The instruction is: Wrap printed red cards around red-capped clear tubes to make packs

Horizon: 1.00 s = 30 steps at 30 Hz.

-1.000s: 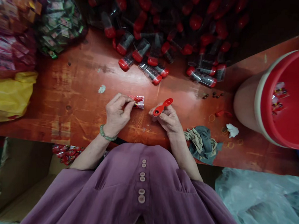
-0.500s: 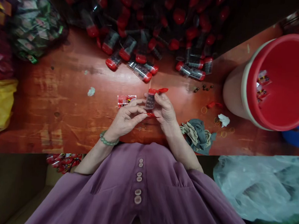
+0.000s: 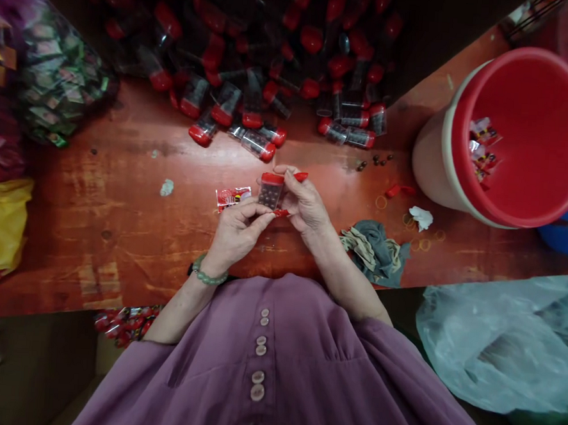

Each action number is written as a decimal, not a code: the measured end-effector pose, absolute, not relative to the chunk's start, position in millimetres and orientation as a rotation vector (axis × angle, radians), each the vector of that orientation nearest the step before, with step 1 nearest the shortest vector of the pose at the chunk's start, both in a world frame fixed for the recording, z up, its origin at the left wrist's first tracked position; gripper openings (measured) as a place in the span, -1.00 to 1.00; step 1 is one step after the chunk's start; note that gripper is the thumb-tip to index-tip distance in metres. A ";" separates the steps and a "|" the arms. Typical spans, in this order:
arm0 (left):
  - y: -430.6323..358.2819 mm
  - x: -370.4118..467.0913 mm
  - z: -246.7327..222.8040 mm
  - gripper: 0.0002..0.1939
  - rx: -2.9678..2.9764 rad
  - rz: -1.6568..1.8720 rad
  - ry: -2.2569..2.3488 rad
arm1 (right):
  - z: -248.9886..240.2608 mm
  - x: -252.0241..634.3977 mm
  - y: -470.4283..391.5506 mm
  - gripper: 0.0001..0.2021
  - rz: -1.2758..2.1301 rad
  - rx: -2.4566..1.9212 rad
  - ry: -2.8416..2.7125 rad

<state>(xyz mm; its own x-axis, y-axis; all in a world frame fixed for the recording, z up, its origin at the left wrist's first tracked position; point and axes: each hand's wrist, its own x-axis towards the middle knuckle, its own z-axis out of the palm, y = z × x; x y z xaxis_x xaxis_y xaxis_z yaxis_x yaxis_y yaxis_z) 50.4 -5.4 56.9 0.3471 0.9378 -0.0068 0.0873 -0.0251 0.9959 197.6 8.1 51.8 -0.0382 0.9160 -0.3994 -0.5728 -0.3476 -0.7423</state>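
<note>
No wording can be read with certainty. The red printed sachet [image 3: 227, 198], lying on the tabletop [image 3: 120, 215] just beyond the left grip [image 3: 237, 235], bears pale print (too small and blurred to spell out). The printed packets [image 3: 483, 148] in the red bucket [image 3: 534, 58], well to the right of the right grip [image 3: 306, 204], and the green packets [image 3: 56, 83], far left of the left grip, are equally illegible.

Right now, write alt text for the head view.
The right hand holds a red-topped bottle of dark balls; the left hand pinches something red near its base. More bottles are heaped beyond, with a red tub at right.
</note>
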 end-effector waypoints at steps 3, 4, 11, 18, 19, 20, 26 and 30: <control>-5.0 46.4 60.0 -0.85 1.464 0.870 1.004 | 52.7 201.2 11.0 -0.69 1.680 -1.116 -0.497; -4.5 45.7 61.1 -0.85 1.482 0.863 1.002 | 52.5 202.2 12.0 -0.67 1.690 -1.133 -0.509; -2.5 43.1 69.5 -0.84 1.600 0.754 0.987 | 60.0 221.5 22.2 -0.50 1.743 -1.180 -0.916; -5.9 43.2 64.2 -0.85 1.778 0.747 0.974 | 85.0 232.0 23.9 -0.48 1.516 -1.348 -1.736; -6.2 43.3 62.6 -0.85 1.796 0.753 0.969 | 84.2 230.6 22.4 -0.48 1.478 -1.358 -1.772; -6.2 43.4 61.2 -0.85 1.806 0.757 0.969 | 82.1 228.9 20.3 -0.48 1.408 -1.364 -1.791; -0.5 40.7 59.0 -0.86 1.714 0.725 0.892 | 65.0 224.2 5.3 -0.37 0.952 -1.297 -1.946; 6.5 37.1 61.9 -0.85 1.509 0.663 0.774 | 66.7 234.7 6.1 -0.25 1.001 -1.317 -2.068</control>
